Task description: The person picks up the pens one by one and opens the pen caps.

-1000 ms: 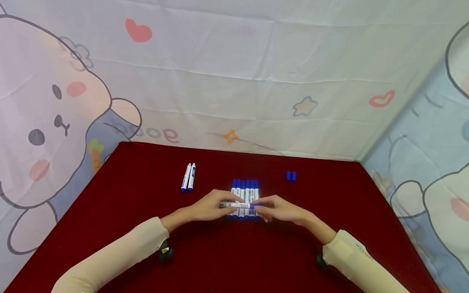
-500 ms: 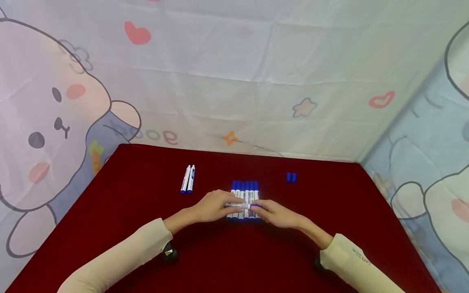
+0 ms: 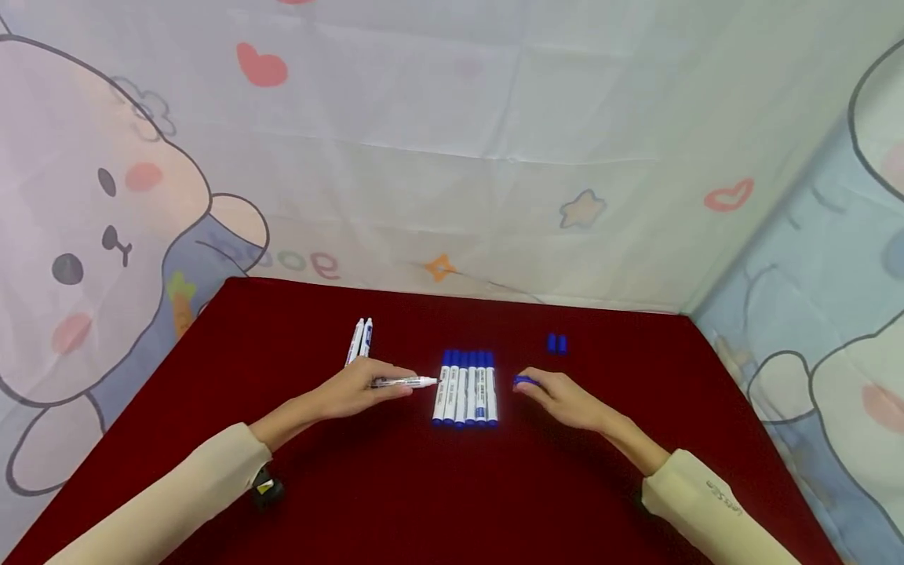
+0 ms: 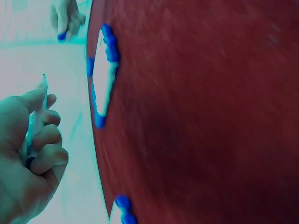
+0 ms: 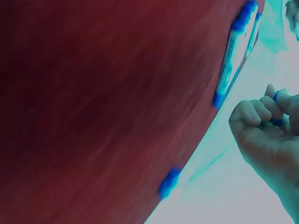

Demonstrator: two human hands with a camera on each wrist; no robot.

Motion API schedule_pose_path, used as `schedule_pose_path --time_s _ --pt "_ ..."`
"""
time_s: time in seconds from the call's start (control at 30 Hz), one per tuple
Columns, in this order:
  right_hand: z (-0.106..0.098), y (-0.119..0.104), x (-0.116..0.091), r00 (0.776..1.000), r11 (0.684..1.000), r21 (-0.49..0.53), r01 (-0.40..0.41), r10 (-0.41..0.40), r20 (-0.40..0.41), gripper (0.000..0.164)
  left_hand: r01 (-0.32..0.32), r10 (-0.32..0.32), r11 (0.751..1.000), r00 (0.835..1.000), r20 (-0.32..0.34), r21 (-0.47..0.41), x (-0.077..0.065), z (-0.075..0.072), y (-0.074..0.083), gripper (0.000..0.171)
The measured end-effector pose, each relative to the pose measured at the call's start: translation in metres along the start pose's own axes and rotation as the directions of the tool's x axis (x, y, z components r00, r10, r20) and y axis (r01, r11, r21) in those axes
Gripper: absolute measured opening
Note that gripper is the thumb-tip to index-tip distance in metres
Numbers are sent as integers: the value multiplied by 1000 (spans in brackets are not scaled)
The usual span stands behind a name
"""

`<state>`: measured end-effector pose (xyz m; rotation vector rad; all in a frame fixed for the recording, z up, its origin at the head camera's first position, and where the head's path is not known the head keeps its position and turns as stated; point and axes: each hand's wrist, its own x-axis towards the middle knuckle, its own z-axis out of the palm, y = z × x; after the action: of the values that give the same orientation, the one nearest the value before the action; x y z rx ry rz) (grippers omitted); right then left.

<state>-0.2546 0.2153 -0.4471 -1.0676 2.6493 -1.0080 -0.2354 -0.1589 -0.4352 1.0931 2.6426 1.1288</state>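
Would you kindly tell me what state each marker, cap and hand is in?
Held marker: uncapped
Held cap: off that marker
Left hand: gripping the marker
Right hand: pinching the cap
Six-marker row: capped, lying side by side
Two far-left markers: uncapped, partly hidden
Two loose caps: detached, on the cloth

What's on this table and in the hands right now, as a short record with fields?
Left hand: holds an uncapped marker
Right hand: holds a blue cap
Middle row: six capped markers, side by side
Left of row: two more uncapped markers, partly hidden by the left hand
Right of row: two loose caps
Surface: red cloth
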Motion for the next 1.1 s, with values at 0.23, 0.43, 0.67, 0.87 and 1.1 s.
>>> schedule_pose_path --time_s 0.23,0.43,0.67,0.87,1.1 --pt "4 -16 13 997 995 88 -41 34 76 37 -72 70 997 995 77 33 0 7 6 36" --pt "5 -12 7 995 993 110 -40 30 92 31 1 2 999 998 69 -46 -1 6 11 38" --pt "5 -7 -1 992 987 158 -9 -11 128 31 10 -7 997 999 35 -82 3 7 19 36" --pt "6 -5 -5 990 986 168 -13 -11 143 31 58 -62 989 998 -29 -133 6 6 18 27" --pt "8 -3 -7 988 983 181 -27 -1 154 32 148 -175 942 982 -65 -302 4 -2 13 29"
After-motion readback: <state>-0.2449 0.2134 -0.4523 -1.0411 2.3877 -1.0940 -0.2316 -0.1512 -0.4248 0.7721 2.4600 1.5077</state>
